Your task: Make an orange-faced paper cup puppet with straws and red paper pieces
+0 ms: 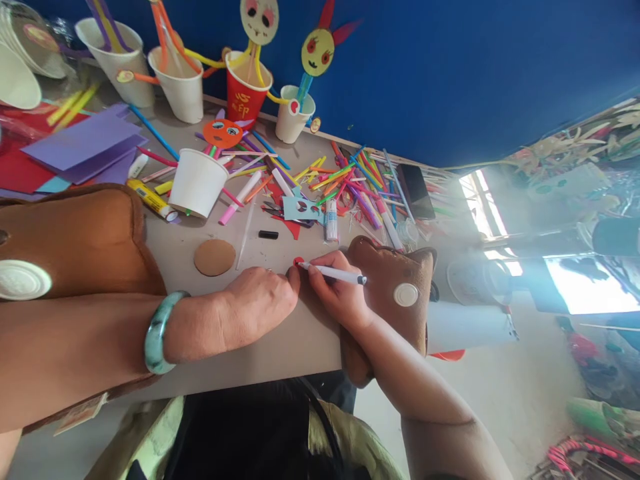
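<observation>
A white marker pen is gripped in my right hand, its tip on a small red paper piece lying on the table. My left hand is closed, with its fingertips at the near edge of that red piece, seemingly pinching it; the contact is partly hidden. Beyond my left hand lies a round brown cardboard disc. A black pen cap rests behind the red piece. Brown cushions lie under my forearms, one at the left and one at the right.
Paper cups with puppet figures, including a red cup, stand along the blue wall. A white cup with an orange face is nearer. Scattered coloured sticks, a glue stick, scissors, and purple paper cover the back.
</observation>
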The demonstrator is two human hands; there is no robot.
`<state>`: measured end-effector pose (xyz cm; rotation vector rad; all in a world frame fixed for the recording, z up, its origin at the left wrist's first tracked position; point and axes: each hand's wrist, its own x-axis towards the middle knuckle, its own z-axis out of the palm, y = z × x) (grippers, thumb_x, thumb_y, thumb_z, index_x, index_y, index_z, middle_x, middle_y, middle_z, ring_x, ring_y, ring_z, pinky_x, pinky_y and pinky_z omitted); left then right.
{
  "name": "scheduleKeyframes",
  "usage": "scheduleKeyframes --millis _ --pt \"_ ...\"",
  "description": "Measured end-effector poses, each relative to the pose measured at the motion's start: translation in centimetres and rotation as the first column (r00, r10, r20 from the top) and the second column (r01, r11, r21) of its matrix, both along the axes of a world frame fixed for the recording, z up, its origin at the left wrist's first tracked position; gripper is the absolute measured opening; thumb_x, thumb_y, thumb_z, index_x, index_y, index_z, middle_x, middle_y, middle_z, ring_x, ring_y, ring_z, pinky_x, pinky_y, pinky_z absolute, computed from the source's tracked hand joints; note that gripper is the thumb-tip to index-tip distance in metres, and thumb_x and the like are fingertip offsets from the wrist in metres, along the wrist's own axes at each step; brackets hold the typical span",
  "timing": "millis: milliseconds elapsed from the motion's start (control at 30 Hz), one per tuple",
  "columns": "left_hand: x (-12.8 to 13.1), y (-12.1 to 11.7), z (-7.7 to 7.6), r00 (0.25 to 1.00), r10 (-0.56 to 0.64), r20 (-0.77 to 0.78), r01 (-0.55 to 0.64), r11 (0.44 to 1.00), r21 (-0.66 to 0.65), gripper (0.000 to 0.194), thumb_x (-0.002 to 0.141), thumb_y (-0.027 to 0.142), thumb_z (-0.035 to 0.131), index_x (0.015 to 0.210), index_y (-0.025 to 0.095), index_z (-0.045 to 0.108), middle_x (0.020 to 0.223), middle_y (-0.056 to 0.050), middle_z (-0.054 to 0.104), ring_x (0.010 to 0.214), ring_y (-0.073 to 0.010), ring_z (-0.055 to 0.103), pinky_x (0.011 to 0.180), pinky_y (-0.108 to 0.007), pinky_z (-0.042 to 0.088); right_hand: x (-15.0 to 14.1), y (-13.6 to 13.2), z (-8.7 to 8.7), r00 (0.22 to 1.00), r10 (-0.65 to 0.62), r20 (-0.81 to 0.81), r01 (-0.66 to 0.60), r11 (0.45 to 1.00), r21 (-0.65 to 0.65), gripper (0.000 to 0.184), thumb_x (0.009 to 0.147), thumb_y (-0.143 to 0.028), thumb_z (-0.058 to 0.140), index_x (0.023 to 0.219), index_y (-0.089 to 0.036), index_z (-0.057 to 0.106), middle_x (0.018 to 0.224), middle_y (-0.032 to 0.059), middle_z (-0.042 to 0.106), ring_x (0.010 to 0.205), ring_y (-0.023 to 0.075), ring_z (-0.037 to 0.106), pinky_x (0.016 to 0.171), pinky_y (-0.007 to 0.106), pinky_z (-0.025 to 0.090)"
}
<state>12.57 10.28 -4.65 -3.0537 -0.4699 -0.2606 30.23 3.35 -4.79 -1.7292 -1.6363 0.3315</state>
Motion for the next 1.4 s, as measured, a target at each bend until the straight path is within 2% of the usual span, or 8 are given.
scheduleKeyframes --millis 467,667,1033,1233,1400 --pt "-0.08 0.12 -0.35 0.999 -0.013 -0.042 0.014 1.0 0.017 0.048 0.074 0.001 0.059 0.122 0.003 0.065 0.053 0.0 0.061 0.041 -0.0222 0.061 0.045 -0.032 0.045 0.03 -0.01 -0.02 0.998 -0.048 -0.045 0.047 0.999 -0.015 0.008 0.09 -0.026 0.06 0.084 -0.022 0.057 0.065 -0.0023 0.063 0.051 0.0106 0.054 0.05 0.023 0.045" --pt "-0.13 0.04 -0.1 0.996 0.002 -0.086 -0.005 0.999 -0.039 0.047 0.076 0.0 0.058 0.123 0.005 0.064 0.055 -0.001 0.063 0.046 -0.0214 0.064 0.05 -0.031 0.048 0.05 -0.05 -0.11 0.997 -0.058 -0.051 0.058 0.998 0.0 0.008 0.091 -0.026 0.061 0.085 -0.022 0.057 0.068 -0.0018 0.065 0.053 0.011 0.056 0.053 0.023 0.047" --pt "0.05 0.11 0.38 0.995 -0.005 -0.104 -0.006 0.994 -0.109 0.047 0.079 -0.001 0.057 0.125 0.003 0.063 0.056 -0.003 0.064 0.046 -0.0242 0.065 0.048 -0.033 0.049 0.04 -0.1 -0.07 0.998 -0.059 -0.036 0.058 0.998 -0.017 0.011 0.093 -0.031 0.06 0.086 -0.022 0.059 0.073 0.0007 0.067 0.058 0.0124 0.059 0.055 0.024 0.049" --pt "-0.09 0.09 0.4 0.994 -0.017 -0.104 0.006 0.995 -0.101 0.048 0.079 -0.003 0.052 0.126 0.001 0.062 0.058 -0.005 0.065 0.05 -0.025 0.067 0.05 -0.034 0.051 0.11 -0.03 -0.29 0.997 -0.044 -0.062 0.043 0.999 -0.016 0.011 0.093 -0.03 0.061 0.086 -0.022 0.058 0.072 -0.0004 0.066 0.056 0.0116 0.058 0.054 0.023 0.048" --pt "-0.05 0.19 0.33 0.993 -0.037 -0.112 0.024 0.993 -0.112 0.045 0.08 -0.001 0.055 0.124 0.0 0.062 0.058 -0.004 0.064 0.048 -0.0243 0.065 0.048 -0.034 0.05 0.12 0.0 -0.29 0.998 -0.048 -0.042 0.047 0.999 -0.023 0.01 0.093 -0.03 0.06 0.086 -0.022 0.059 0.071 -0.0003 0.066 0.055 0.0114 0.057 0.053 0.023 0.047"
